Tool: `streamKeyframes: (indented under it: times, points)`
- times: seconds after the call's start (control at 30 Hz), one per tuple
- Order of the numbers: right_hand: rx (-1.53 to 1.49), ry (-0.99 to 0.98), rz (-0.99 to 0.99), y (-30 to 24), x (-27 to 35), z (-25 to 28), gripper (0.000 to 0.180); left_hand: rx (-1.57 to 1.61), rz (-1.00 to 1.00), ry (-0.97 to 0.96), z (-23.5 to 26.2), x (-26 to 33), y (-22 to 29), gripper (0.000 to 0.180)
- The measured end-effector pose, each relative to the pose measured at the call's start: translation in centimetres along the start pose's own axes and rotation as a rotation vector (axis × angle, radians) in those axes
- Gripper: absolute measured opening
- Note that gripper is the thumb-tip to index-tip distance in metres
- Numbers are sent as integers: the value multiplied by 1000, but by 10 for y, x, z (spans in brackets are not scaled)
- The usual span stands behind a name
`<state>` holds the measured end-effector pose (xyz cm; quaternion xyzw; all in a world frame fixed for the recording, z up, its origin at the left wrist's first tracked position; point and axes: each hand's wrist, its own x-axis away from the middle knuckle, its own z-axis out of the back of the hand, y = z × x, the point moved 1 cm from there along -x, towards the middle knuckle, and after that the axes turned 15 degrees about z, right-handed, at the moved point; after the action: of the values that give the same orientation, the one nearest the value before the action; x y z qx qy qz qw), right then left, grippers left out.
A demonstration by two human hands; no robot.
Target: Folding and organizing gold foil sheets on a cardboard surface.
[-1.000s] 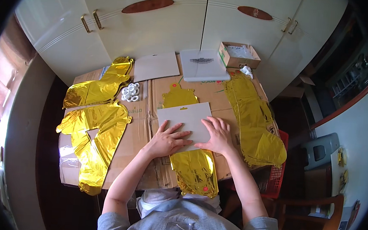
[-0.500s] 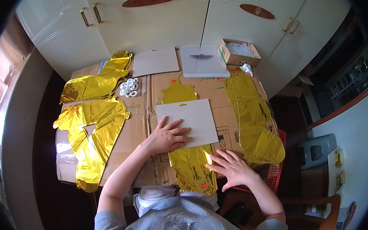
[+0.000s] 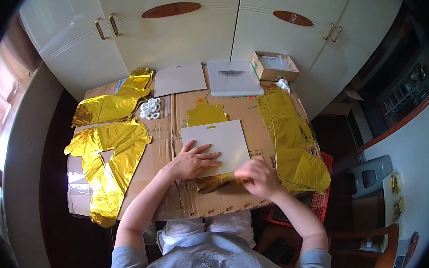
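Note:
My left hand (image 3: 192,161) lies flat with fingers spread on a white card (image 3: 219,144) in the middle of the cardboard-covered table (image 3: 174,201). Under the card lies a gold foil balloon; its top (image 3: 206,114) sticks out beyond the card's far edge. My right hand (image 3: 256,175) is closed on the balloon's lower end (image 3: 214,183), which is folded up against the card's near edge. The hand is a little blurred.
Other flat gold foil balloons lie at the left (image 3: 110,106) (image 3: 107,161) and right (image 3: 294,140). A pile of white rings (image 3: 151,108), two white sheets (image 3: 181,79) (image 3: 234,78) and an open cardboard box (image 3: 274,66) sit at the back. White cupboard doors (image 3: 182,35) stand behind; a red crate (image 3: 320,198) is at the right.
My right hand left the card, dropped to the balloon's lower end near my body, then came back up with it folded toward the card. My left hand stayed pressed on the card.

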<state>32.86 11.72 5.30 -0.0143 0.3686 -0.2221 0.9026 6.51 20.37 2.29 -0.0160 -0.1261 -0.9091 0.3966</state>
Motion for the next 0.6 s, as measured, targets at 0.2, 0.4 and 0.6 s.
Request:
streamKeyframes:
  times: [0.2,0.4,0.6]
  points:
    - [-290,133,-498,74,-36,-31,27,189,12,63,-23,-4,-25,56]
    - [-210,-3,-583,116,-18,-76,26,103,-38,79,-36,-10,-32,48]
    - [2,58,-354,108,-16,-85,22,172,-59,144,-40,-9,-34,47]
